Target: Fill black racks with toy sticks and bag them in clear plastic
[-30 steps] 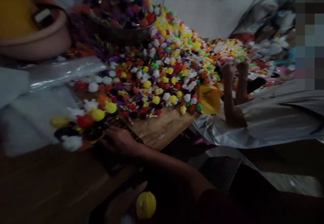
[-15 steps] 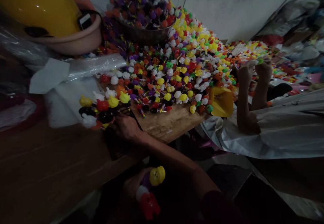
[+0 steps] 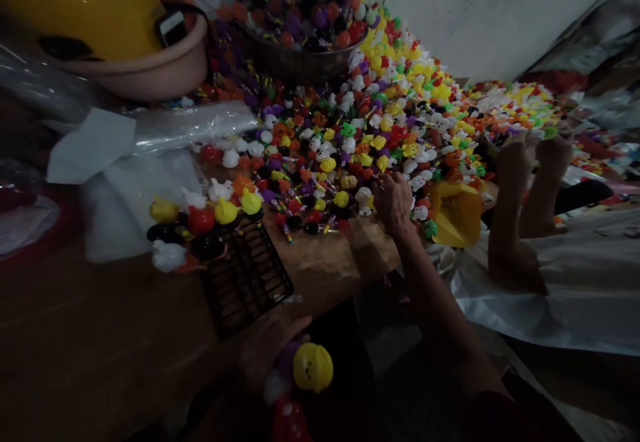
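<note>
My left hand [image 3: 267, 345], dim at the bottom, is closed around several animal-headed plastic toys. A yellow toy head [image 3: 313, 367], a red toy head [image 3: 289, 421] and white and purple ones stick out of it. Over the near edge of the toy pile [image 3: 345, 142], my right hand [image 3: 395, 203] has its fingers bent among the toys; what they pinch is hidden. Left of it, a black slotted rack [image 3: 247, 275] lies on the wooden table, its far left part filled with upright toys, including a red toy head [image 3: 201, 220].
A metal bowl [image 3: 305, 62] heaped with toys stands at the back. A pink basin [image 3: 150, 79] holds a large yellow object. Clear plastic bags [image 3: 143, 195] lie at left. On the right, a co-worker's hands [image 3: 517, 152] work beyond a yellow scoop-like piece [image 3: 456, 215].
My right hand has left the toys in the rack and moved right to the loose pile, uncovering the rack's slots. My left hand still holds its toys, slightly lower.
</note>
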### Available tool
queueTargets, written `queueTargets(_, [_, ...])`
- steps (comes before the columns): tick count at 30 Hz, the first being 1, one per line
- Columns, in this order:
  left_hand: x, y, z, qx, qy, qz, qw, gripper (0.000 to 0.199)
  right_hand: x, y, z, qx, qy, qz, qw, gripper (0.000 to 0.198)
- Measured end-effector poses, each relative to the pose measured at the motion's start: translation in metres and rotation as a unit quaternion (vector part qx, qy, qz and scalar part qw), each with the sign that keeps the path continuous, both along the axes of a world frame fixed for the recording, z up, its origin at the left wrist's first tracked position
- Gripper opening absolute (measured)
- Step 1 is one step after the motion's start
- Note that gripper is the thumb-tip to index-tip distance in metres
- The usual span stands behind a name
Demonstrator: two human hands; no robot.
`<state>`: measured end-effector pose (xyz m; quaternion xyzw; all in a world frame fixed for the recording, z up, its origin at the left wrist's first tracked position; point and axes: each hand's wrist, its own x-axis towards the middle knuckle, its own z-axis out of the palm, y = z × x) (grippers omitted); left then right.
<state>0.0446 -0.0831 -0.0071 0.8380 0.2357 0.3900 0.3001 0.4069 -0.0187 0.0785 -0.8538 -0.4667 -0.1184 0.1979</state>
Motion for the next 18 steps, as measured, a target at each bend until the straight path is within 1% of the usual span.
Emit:
queueTargets(2, [-0.002, 0.028, -0.013, 0.084, 0.018, -0.004, 0.996, 0.029, 0.013, 0.010, -0.004, -0.034, -0.006, -0.022, 0.999, 0.018])
queueTargets(3, [-0.006, 0.043, -0.024, 0.144, 0.051, -0.007, 0.988, 0.031, 0.017, 0.014, -0.007, -0.051, -0.006, -0.029, 0.998, 0.016])
queueTargets(4, [-0.012, 0.057, -0.036, 0.207, 0.093, -0.035, 0.973, 0.036, 0.019, 0.018, -0.011, -0.064, -0.005, -0.033, 0.997, 0.016])
queueTargets(5, [-0.019, 0.070, -0.050, 0.245, 0.121, -0.038, 0.961, 0.041, 0.021, 0.021, -0.014, -0.076, -0.004, -0.035, 0.997, 0.017])
queueTargets(6, [-0.025, 0.079, -0.063, 0.271, 0.136, -0.041, 0.952, 0.044, 0.023, 0.024, -0.016, -0.086, -0.003, -0.036, 0.996, 0.020])
queueTargets(8, [-0.031, 0.087, -0.084, 0.294, 0.171, -0.023, 0.940, 0.049, 0.025, 0.025, -0.015, -0.099, -0.006, -0.035, 0.994, 0.024])
queueTargets(9, [-0.030, 0.086, -0.090, 0.299, 0.182, -0.014, 0.937, 0.051, 0.026, 0.025, -0.013, -0.102, -0.008, -0.033, 0.994, 0.025])
queueTargets(10, [-0.025, 0.082, -0.092, 0.297, 0.185, 0.002, 0.937, 0.051, 0.026, 0.023, -0.009, -0.104, -0.012, -0.029, 0.994, 0.024])
queueTargets(11, [-0.018, 0.076, -0.089, 0.285, 0.182, 0.021, 0.941, 0.051, 0.024, 0.021, -0.005, -0.103, -0.015, -0.026, 0.994, 0.022])
queueTargets(12, [-0.009, 0.068, -0.083, 0.270, 0.168, 0.043, 0.947, 0.050, 0.021, 0.019, -0.001, -0.101, -0.017, -0.022, 0.995, 0.021])
queueTargets(13, [0.000, 0.060, -0.074, 0.244, 0.151, 0.075, 0.955, 0.049, 0.016, 0.016, 0.001, -0.098, -0.018, -0.018, 0.995, 0.022])
queueTargets(14, [0.009, 0.054, -0.062, 0.217, 0.143, 0.091, 0.961, 0.047, 0.008, 0.013, 0.002, -0.090, -0.017, -0.012, 0.996, 0.023])
queueTargets(15, [0.016, 0.049, -0.050, 0.215, 0.122, 0.092, 0.965, 0.045, -0.001, 0.009, 0.001, -0.073, -0.015, 0.002, 0.997, 0.023])
queueTargets(16, [0.021, 0.045, -0.039, 0.205, 0.136, 0.069, 0.967, 0.044, -0.013, 0.005, -0.003, -0.048, -0.008, 0.025, 0.998, 0.023])
queueTargets(18, [0.024, 0.043, -0.021, 0.190, 0.147, 0.046, 0.970, 0.042, -0.042, -0.004, -0.016, 0.016, 0.026, 0.097, 0.995, 0.020])
